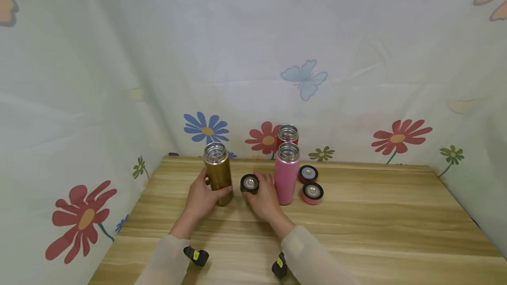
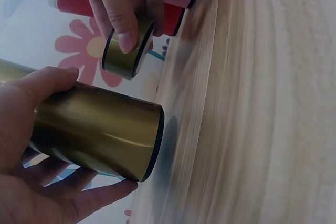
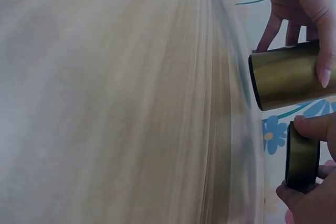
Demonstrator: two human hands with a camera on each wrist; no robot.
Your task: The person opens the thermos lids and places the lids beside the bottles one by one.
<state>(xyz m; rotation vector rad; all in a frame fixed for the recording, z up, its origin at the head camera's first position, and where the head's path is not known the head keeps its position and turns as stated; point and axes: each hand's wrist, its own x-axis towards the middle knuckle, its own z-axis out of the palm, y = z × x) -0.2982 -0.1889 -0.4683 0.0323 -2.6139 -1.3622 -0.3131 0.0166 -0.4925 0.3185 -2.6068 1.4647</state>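
My left hand (image 1: pixel 200 200) grips a gold thermos bottle (image 1: pixel 220 176), which stands upright with its steel mouth uncovered. The thumb goes round the near side, low on the body. To the right, my right hand (image 1: pixel 264 198) holds the bottle's gold lid (image 1: pixel 250 183) between thumb and fingers, its steel underside and black rim facing up. In the left wrist view the lid (image 2: pixel 122 59) is apart from the gold bottle (image 2: pixel 100 129) and above the tabletop. The right wrist view shows thumb and fingertips on opposite edges of the lid (image 3: pixel 303 158).
An uncapped pink bottle (image 1: pixel 286 181) stands just right of my right hand, partly hiding a red one (image 1: pixel 293 140) behind it. Right of them lie a dark red lid (image 1: pixel 308 174) and a pink lid (image 1: pixel 312 193), undersides up. A floral curtain (image 1: pixel 245 56) hangs behind the wooden table (image 1: pixel 376 223).
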